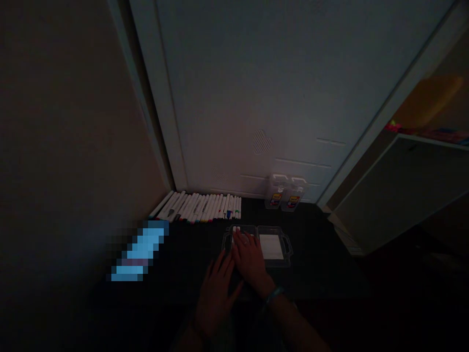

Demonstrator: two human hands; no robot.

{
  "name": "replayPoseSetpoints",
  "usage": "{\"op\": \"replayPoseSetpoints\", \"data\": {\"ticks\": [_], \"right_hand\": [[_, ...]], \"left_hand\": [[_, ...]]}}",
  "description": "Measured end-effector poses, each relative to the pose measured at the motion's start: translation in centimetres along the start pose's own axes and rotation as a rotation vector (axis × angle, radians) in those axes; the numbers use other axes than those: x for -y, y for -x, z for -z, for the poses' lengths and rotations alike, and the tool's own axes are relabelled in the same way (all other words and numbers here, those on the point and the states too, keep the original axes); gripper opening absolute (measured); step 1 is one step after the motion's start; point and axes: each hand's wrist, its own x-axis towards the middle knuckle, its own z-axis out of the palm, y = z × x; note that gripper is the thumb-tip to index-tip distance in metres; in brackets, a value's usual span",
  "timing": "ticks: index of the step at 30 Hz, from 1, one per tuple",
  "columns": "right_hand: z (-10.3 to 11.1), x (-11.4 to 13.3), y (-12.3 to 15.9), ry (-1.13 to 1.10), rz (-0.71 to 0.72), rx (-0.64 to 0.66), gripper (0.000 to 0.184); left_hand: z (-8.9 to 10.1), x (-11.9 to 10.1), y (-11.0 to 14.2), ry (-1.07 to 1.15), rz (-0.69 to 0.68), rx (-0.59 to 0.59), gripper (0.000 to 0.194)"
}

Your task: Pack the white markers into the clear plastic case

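Note:
A clear plastic case [286, 264] lies opened flat on the dark table, its handles pointing left and right. A few white markers [234, 230] show in its left half. Over that half rests my right hand [249, 259], fingers stretched out and fingertips at the markers; it covers most of what lies there. My left hand [214, 296] is spread just in front of the case's left corner, holding nothing that I can see. In the right half of the case sits a white card [271, 246].
A row of white markers [205, 208] with coloured ends lines the back left of the dark table [315, 283]. Two clear cases [276, 195] with labels stand upright against the white panel [227, 98]. At left is a bright blurred-out rectangle [144, 247]. The room is dim.

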Motion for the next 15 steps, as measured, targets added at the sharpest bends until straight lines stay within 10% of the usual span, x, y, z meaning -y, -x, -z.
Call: {"op": "replayPoseSetpoints", "data": {"ticks": [15], "right_hand": [[-0.27, -0.12, 0.49, -0.155, 0.019, -0.059, 0.033]], "left_hand": [[-0.36, -0.09, 0.57, -0.079, -0.03, -0.021, 0.053]]}}
